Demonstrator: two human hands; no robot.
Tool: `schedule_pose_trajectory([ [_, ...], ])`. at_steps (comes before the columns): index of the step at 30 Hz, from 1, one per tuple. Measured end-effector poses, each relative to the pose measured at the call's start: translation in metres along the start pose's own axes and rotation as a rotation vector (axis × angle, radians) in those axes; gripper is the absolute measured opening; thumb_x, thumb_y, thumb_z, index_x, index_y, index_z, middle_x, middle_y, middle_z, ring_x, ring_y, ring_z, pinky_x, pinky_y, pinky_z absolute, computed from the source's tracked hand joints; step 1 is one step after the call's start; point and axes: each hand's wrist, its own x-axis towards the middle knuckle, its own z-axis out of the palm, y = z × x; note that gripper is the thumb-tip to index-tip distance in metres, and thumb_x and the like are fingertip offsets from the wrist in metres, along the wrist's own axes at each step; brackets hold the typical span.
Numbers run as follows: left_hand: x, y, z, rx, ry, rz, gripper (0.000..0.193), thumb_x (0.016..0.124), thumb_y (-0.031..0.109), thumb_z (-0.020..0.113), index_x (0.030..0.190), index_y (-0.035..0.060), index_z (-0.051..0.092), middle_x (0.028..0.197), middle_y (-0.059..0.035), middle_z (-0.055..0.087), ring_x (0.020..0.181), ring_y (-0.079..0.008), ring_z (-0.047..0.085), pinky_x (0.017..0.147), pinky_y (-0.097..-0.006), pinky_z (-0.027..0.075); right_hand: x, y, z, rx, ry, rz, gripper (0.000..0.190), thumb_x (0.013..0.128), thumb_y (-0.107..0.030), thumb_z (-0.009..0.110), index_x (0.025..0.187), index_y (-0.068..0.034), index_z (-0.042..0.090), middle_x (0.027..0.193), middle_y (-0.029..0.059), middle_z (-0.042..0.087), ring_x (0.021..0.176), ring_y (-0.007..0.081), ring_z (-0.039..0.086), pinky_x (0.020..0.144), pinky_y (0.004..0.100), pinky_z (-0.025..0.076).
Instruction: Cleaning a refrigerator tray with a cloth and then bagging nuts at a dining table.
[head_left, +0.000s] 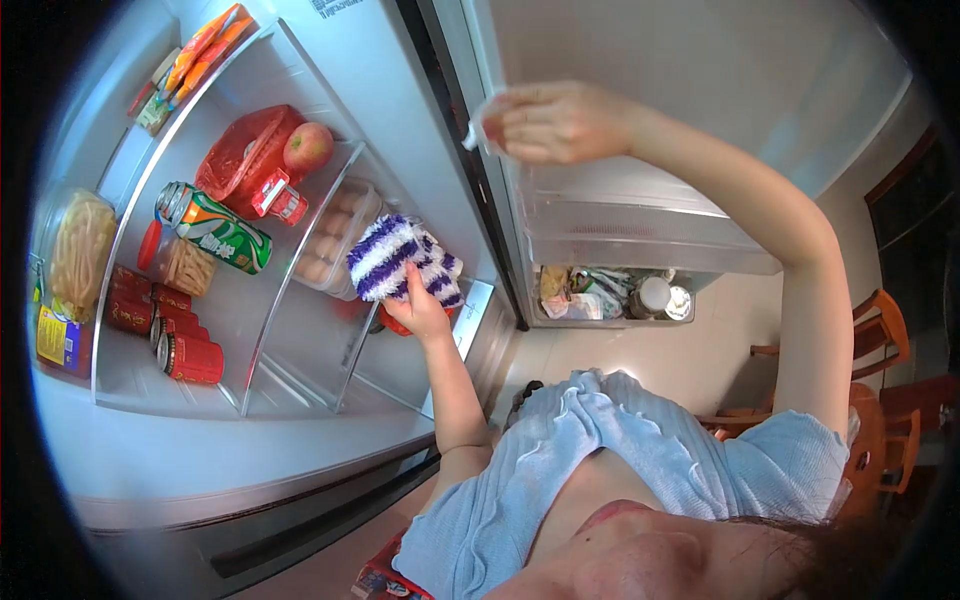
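Observation:
In my left hand (421, 309) is a fluffy purple-and-white striped cloth (386, 259), gripped with the thumb on top, at the open front of the refrigerator's lower shelves. My right hand (544, 124) is raised beside the edge of the open refrigerator door (637, 67). Its fingers close around a thin white piece (472, 136), perhaps a tissue or wipe, too blurred to tell. The fingertips are by the door's pale inner edge. Behind the striped cloth, a clear carton of eggs (337, 232) is partly covered.
Glass shelves hold red cans (191, 358), a green-and-orange can (217, 229), an apple (307, 146), a red bag (247, 154) and orange packets (206, 56). Jars and packets fill the door bin (615, 319). Wooden chairs (874, 334) stand on the floor at right.

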Motion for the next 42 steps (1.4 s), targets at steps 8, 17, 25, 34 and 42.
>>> schedule_pose_trajectory([
  [8, -0.010, -0.006, -0.006, 0.020, -0.007, -0.075, 0.033, 0.083, 0.003, 0.056, 0.114, -0.0025, 0.047, 0.110, -0.0111, 0.055, 0.096, -0.0180, 0.055, 0.081, -0.0305, 0.046, 0.025, -0.102, 0.004, 0.452, -0.211, 0.722, 0.021, 0.072, -0.005, 0.054, 0.092, -0.001, 0.057, 0.113, 0.0195, 0.054, 0.111, 0.0327, 0.050, 0.095, 0.0406, 0.042],
  [17, -0.011, -0.026, 0.008, 0.009, -0.030, -0.133, 0.030, 0.083, 0.004, 0.056, 0.112, -0.0021, 0.049, 0.110, -0.0117, 0.055, 0.094, -0.0182, 0.056, 0.081, -0.0310, 0.046, 0.000, -0.122, -0.015, 0.481, -0.290, 0.775, 0.027, 0.068, -0.005, 0.056, 0.095, 0.001, 0.058, 0.113, 0.0135, 0.054, 0.113, 0.0288, 0.049, 0.080, 0.0336, 0.051],
  [25, -0.021, -0.029, 0.047, 0.057, -0.024, -0.158, 0.033, 0.082, 0.008, 0.059, 0.111, -0.0046, 0.050, 0.109, -0.0136, 0.056, 0.092, -0.0190, 0.056, 0.081, -0.0310, 0.045, -0.097, -0.100, -0.064, 0.574, -0.255, 0.584, 0.021, 0.069, -0.011, 0.055, 0.088, -0.004, 0.063, 0.103, 0.0038, 0.061, 0.106, 0.0238, 0.054, 0.071, 0.0310, 0.054],
  [34, -0.045, -0.041, 0.089, 0.094, -0.076, -0.220, 0.037, 0.081, 0.007, 0.059, 0.115, -0.0050, 0.048, 0.113, -0.0142, 0.055, 0.095, -0.0197, 0.055, 0.081, -0.0313, 0.045, -0.234, -0.122, -0.158, 0.362, -0.191, 0.689, 0.007, 0.065, -0.004, 0.062, 0.072, -0.005, 0.062, 0.081, 0.0038, 0.063, 0.093, 0.0246, 0.061, 0.055, 0.0313, 0.053],
  [42, -0.057, -0.035, 0.101, 0.079, -0.098, -0.205, 0.034, 0.082, 0.007, 0.059, 0.112, -0.0052, 0.049, 0.113, -0.0144, 0.054, 0.095, -0.0191, 0.055, 0.082, -0.0303, 0.045, -0.296, -0.135, -0.232, 0.335, -0.393, 0.821, 0.019, 0.059, 0.003, 0.055, 0.075, -0.005, 0.063, 0.085, 0.0071, 0.065, 0.088, 0.0246, 0.062, 0.062, 0.0334, 0.052],
])
